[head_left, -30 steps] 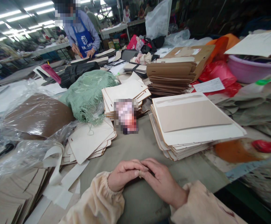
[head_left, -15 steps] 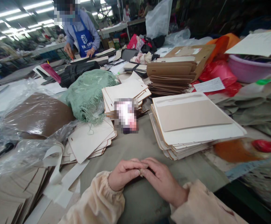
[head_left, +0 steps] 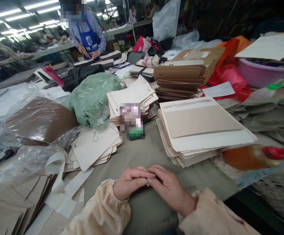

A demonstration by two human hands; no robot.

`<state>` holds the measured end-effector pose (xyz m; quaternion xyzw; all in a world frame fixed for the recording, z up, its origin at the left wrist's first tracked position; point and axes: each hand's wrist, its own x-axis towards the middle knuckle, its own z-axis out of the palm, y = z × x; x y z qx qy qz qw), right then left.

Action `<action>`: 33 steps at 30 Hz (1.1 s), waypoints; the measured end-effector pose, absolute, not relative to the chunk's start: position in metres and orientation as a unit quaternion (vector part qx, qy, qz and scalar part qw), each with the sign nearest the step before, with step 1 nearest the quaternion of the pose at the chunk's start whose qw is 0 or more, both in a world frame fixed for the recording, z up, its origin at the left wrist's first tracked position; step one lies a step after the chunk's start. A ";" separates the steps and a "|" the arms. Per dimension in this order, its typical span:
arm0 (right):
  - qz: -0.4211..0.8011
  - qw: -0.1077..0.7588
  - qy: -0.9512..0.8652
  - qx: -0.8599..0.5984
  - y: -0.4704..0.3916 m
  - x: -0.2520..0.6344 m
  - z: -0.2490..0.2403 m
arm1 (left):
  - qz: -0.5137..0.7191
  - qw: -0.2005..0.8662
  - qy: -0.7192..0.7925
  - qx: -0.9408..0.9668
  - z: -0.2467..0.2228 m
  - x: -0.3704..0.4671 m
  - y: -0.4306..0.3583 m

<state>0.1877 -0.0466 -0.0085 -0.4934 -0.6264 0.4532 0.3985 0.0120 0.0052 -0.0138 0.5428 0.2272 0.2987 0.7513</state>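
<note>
rows of white ceiling lights [head_left: 3, 14] hang over one crowded tabletop [head_left: 230, 172], where one flat olive-grey sheet [head_left: 137, 153] lies under one stack of large white rectangular panels [head_left: 217, 140], topped by one smaller beige rectangular piece [head_left: 202, 121]. two bare hands, one left hand [head_left: 130, 181] and one right hand [head_left: 170, 187], touch at loosely curved fingertips over the sheet, near the stack; whether they pinch anything cannot be told.
</note>
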 end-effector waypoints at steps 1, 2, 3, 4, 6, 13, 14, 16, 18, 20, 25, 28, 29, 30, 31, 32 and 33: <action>0.454 0.398 -0.626 -0.493 -0.046 0.188 -0.009 | 0.300 0.751 0.224 0.544 -0.013 0.012 0.005; 0.454 0.398 -0.626 -0.493 -0.046 0.188 -0.009 | 0.301 0.750 0.220 0.546 -0.013 0.012 0.005; 0.455 0.398 -0.626 -0.493 -0.046 0.188 -0.009 | 0.302 0.750 0.214 0.549 -0.013 0.013 0.006; 0.455 0.398 -0.625 -0.493 -0.046 0.188 -0.009 | 0.303 0.749 0.210 0.550 -0.013 0.013 0.006; 0.455 0.397 -0.626 -0.494 -0.047 0.188 -0.008 | 0.304 0.749 0.208 0.551 -0.013 0.013 0.006; 0.455 0.395 -0.626 -0.494 -0.046 0.188 -0.008 | 0.302 0.744 0.235 0.548 -0.018 0.012 0.005; 0.453 0.396 -0.627 -0.494 -0.046 0.188 -0.008 | 0.300 0.742 0.240 0.549 -0.019 0.012 0.005; 0.451 0.398 -0.628 -0.494 -0.046 0.188 -0.008 | 0.296 0.742 0.246 0.549 -0.020 0.012 0.004; 0.451 0.398 -0.628 -0.494 -0.046 0.189 -0.008 | 0.295 0.743 0.246 0.547 -0.019 0.012 0.004; 0.453 0.398 -0.626 -0.494 -0.046 0.189 -0.008 | 0.298 0.741 0.247 0.548 -0.019 0.012 0.005; 0.456 0.403 -0.619 -0.496 -0.046 0.188 -0.008 | 0.300 0.736 0.240 0.557 -0.016 0.013 0.006; 0.458 0.402 -0.620 -0.494 -0.046 0.187 -0.008 | 0.299 0.734 0.246 0.558 -0.016 0.013 0.006; 0.457 0.401 -0.620 -0.495 -0.046 0.187 -0.008 | 0.300 0.734 0.249 0.556 -0.016 0.013 0.006; 0.455 0.400 -0.620 -0.498 -0.046 0.187 -0.008 | 0.300 0.736 0.250 0.553 -0.017 0.013 0.006; 0.454 0.397 -0.622 -0.500 -0.046 0.187 -0.008 | 0.301 0.738 0.249 0.550 -0.017 0.013 0.006; 0.452 0.396 -0.623 -0.501 -0.046 0.187 -0.009 | 0.301 0.740 0.247 0.548 -0.017 0.013 0.005; 0.451 0.394 -0.625 -0.501 -0.046 0.187 -0.009 | 0.300 0.741 0.247 0.548 -0.017 0.013 0.005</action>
